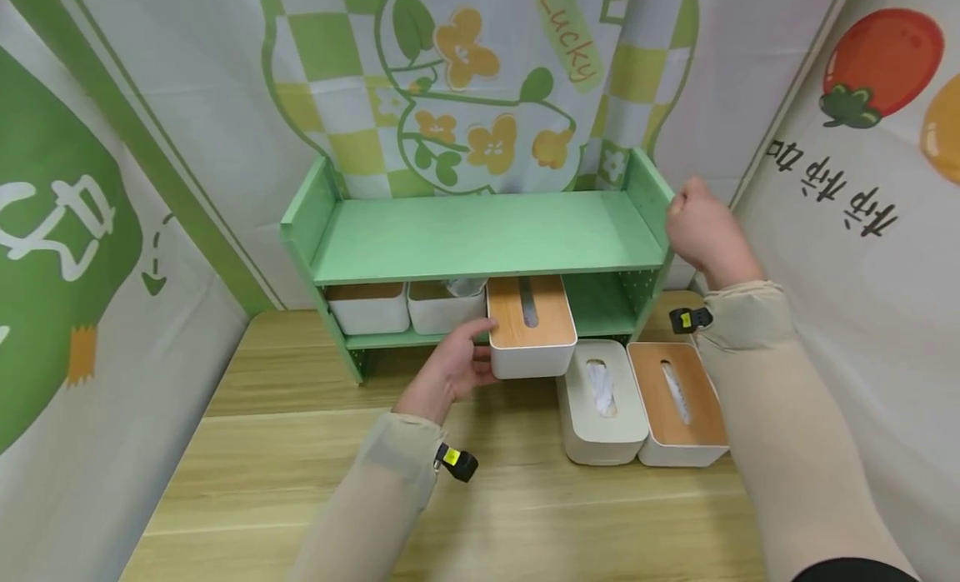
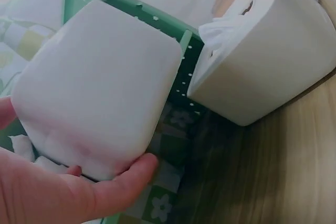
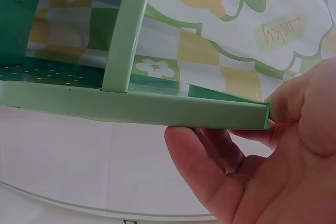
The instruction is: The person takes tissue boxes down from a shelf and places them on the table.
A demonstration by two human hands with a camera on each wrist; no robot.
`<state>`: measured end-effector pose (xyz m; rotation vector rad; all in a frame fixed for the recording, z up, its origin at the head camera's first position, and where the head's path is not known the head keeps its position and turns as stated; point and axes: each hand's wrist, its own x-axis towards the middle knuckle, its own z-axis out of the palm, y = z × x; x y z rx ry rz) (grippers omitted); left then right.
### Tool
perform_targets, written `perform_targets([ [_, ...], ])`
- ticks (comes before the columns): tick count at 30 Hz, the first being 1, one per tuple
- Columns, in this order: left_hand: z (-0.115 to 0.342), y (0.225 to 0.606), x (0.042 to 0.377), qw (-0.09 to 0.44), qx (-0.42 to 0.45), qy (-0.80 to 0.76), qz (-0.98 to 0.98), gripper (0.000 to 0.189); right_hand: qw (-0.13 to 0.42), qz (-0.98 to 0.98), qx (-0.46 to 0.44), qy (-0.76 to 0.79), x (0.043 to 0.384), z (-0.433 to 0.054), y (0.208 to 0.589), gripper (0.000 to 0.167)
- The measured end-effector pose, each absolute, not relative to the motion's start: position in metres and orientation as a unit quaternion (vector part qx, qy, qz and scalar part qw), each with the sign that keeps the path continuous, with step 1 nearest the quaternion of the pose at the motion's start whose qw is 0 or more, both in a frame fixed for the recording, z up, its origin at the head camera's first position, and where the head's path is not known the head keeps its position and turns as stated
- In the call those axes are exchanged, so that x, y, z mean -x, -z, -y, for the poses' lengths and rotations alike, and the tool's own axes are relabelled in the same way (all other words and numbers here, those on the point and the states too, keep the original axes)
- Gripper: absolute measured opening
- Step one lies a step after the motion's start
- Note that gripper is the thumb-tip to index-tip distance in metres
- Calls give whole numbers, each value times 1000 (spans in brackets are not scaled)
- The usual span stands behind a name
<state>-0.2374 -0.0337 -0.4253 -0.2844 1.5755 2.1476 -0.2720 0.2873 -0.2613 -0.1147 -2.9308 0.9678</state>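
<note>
"Where's the wood-topped box [image 1: 542, 335]?"
"Jutting past the green shelf [image 1: 465, 236]'s lower front edge, its near left corner gripped by the left hand [image 1: 454, 362]."
"Risk?"
"It might tip off if that one-sided grip slips."
"Direction?"
"Short end frontward, long axis running back. Beyond, the right hand [image 1: 703, 232] pinches the shelf's right side panel [image 1: 647, 190]."

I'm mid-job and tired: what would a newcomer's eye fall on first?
Probably the green shelf, at centre. Next, the wood-topped box jutting from its lower tier, held in the left grip. Then a pale tissue box and wood-lidded neighbour on the table, right of centre.
</note>
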Motion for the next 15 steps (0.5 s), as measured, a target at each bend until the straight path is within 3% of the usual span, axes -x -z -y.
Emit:
perform_targets([
  [15,38,429,233,251,61,-759,-597,73,38,952,27,-303,274,-290,262,58],
])
